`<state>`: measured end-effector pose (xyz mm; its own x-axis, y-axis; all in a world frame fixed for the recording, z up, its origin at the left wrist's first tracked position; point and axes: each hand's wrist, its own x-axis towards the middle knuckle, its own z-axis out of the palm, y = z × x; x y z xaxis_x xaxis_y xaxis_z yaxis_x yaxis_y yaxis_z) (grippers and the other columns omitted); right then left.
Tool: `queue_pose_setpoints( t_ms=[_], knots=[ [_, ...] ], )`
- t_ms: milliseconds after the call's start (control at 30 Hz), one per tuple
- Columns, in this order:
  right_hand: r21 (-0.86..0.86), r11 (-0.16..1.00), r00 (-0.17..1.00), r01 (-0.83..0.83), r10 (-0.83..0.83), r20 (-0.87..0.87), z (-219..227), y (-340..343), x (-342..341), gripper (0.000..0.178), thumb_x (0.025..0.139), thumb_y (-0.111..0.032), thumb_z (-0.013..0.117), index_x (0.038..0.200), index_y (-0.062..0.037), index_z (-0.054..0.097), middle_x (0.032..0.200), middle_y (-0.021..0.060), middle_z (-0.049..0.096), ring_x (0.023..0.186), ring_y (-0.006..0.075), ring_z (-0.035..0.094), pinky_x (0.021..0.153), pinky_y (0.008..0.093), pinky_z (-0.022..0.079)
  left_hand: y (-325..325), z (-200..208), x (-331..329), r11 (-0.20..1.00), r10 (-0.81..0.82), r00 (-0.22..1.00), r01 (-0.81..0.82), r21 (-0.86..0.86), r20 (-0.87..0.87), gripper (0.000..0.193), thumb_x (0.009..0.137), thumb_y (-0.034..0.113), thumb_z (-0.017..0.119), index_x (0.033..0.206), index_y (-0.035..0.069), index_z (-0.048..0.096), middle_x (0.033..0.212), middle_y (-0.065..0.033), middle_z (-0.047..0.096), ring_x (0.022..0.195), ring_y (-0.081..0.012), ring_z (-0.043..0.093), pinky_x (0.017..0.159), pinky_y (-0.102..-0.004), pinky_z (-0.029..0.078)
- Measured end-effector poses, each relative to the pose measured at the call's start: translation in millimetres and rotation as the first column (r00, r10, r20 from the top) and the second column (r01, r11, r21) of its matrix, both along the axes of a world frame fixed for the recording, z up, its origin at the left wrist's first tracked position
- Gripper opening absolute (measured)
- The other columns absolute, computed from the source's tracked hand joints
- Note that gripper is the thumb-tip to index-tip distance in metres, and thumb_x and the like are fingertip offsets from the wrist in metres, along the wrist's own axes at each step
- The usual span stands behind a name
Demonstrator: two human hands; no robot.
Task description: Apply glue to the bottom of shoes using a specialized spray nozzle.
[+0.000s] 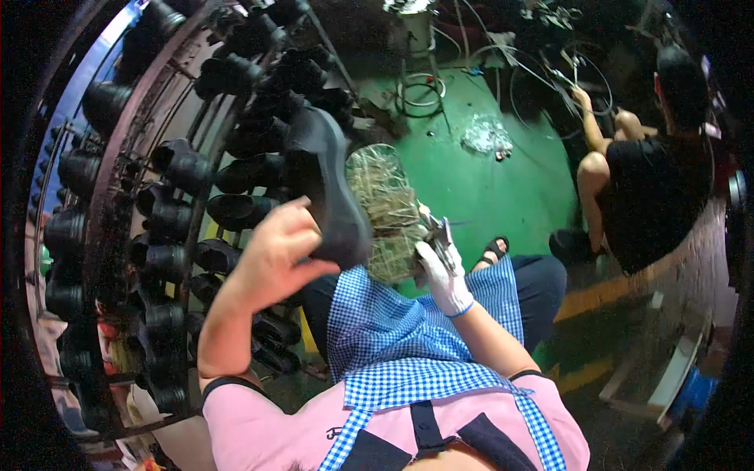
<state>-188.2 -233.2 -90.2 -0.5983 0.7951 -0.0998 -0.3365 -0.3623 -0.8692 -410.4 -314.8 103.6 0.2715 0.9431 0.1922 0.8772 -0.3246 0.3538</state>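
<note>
My bare left hand (281, 250) has its fingers curled at the side of a black shoe (336, 184), with the thumb stretched out below it. The shoe is tilted upright, and its thick dark sole edge faces right. My right hand (444, 279) wears a white glove and is closed around a metal hand tool (446, 242) that looks like scissors or pliers; the fingers partly cover it. Between my hands, above my lap, is an oblong pad (385, 204) covered in crisscrossed yellowish strips. My gloved hand is close to its right edge.
A metal rack (118, 169) full of black shoes (177, 161) stands along my left. Ahead, a stool (416, 47) and a crumpled clear plastic heap (487, 135) are on the green floor (463, 188). Another person (656, 188) in black sits at right, handling thin cords.
</note>
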Motion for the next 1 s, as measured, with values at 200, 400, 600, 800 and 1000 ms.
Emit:
queue_pose_setpoints(
  t_ms=[200,400,600,800,1000],
  knots=[
    [0.109,0.994,0.932,0.005,-0.044,0.36,-21,7,18,0.048,0.099,-0.022,0.05,0.144,-0.0085,0.042,0.112,0.0053,0.061,0.093,0.0168,0.062,0.083,0.028,0.053,-3,-53,45,0.985,-0.118,0.991,0.108,-0.133,-0.07,0.03,0.066,0.017,0.081,0.078,0.004,0.057,0.089,-0.0075,0.058,0.095,-0.0288,0.06,0.108,-0.0546,0.036],
    [0.718,0.652,0.662,-0.243,-0.43,0.614,-53,14,-4,0.028,0.092,-0.032,0.06,0.108,-0.0099,0.063,0.091,0.0147,0.059,0.076,0.0335,0.062,0.068,0.0408,0.052,-29,-66,61,0.99,0.118,0.982,-0.104,0.1,-0.145,0.04,0.069,0.01,0.08,0.104,0.012,0.062,0.096,-0.0043,0.058,0.111,-0.0275,0.059,0.112,-0.0529,0.033],
    [0.591,0.806,0.898,0.031,-0.282,0.338,-32,-7,41,0.028,0.093,-0.026,0.064,0.115,-0.0081,0.065,0.084,0.0064,0.065,0.07,0.0197,0.062,0.065,0.0308,0.051,-35,-64,64,0.995,0.044,0.951,-0.013,0.1,-0.308,0.042,0.081,0.008,0.067,0.123,0.016,0.062,0.105,-0.004,0.061,0.108,-0.0238,0.06,0.104,-0.0485,0.044],
    [0.135,0.982,0.944,-0.133,0.084,0.32,20,-18,83,0.024,0.093,-0.024,0.061,0.107,-0.0044,0.063,0.074,0.0036,0.058,0.064,0.0127,0.055,0.059,0.0283,0.047,-32,-69,59,0.991,-0.033,0.948,0.071,0.11,-0.317,0.04,0.076,0.007,0.068,0.116,0.013,0.068,0.104,-0.0035,0.063,0.102,-0.0218,0.061,0.094,-0.0418,0.054],
    [0.327,0.933,0.945,-0.149,0.037,0.325,17,-18,74,0.024,0.089,-0.026,0.067,0.098,-0.0048,0.063,0.075,0.0102,0.055,0.065,0.0255,0.057,0.059,0.0335,0.047,-25,-67,63,0.988,-0.068,0.946,0.109,0.113,-0.318,0.04,0.074,0.006,0.069,0.114,0.011,0.069,0.103,-0.0035,0.064,0.099,-0.0216,0.062,0.09,-0.0395,0.057]
  ],
)
